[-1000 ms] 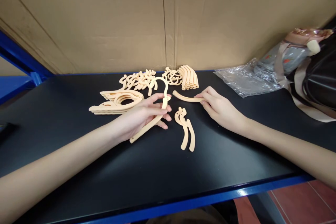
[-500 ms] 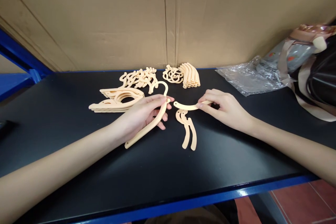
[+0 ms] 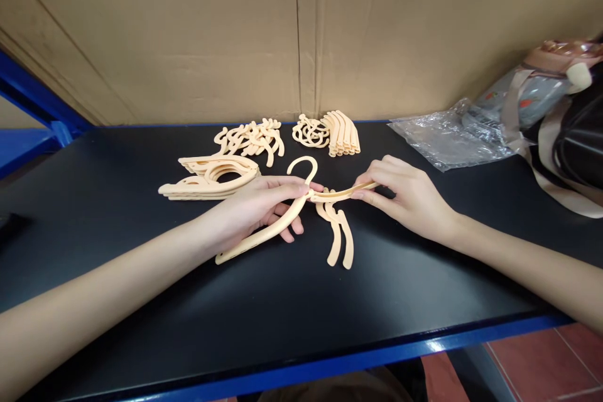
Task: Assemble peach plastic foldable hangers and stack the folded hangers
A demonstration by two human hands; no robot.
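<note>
My left hand [image 3: 268, 204] pinches a cream plastic hanger hook [image 3: 308, 166] together with a curved hanger arm [image 3: 264, 235] that slants down to the left. Between the fingers of my right hand [image 3: 400, 191] is another curved hanger arm [image 3: 336, 194]. Its left end meets the joint at the base of the hook, by my left fingertips; whether it is engaged there I cannot tell. Just below it, loose hanger pieces [image 3: 347, 242] lie on the black table [image 3: 292, 326]. Left of my left hand is a stack of folded hangers [image 3: 207, 185].
At the back are a heap of hanger pieces [image 3: 249, 138], a pile of hooks [image 3: 309, 132] and a row of hanger arms [image 3: 343, 133]. A clear plastic bag [image 3: 438, 135], a bottle [image 3: 522, 97] and a black bag [image 3: 581, 144] stand at the right. Cardboard [image 3: 188, 31] walls the back.
The hanger arm in my right hand has turned and its left end has come up against the hook joint. My left hand has shifted slightly right and down with the hook.
</note>
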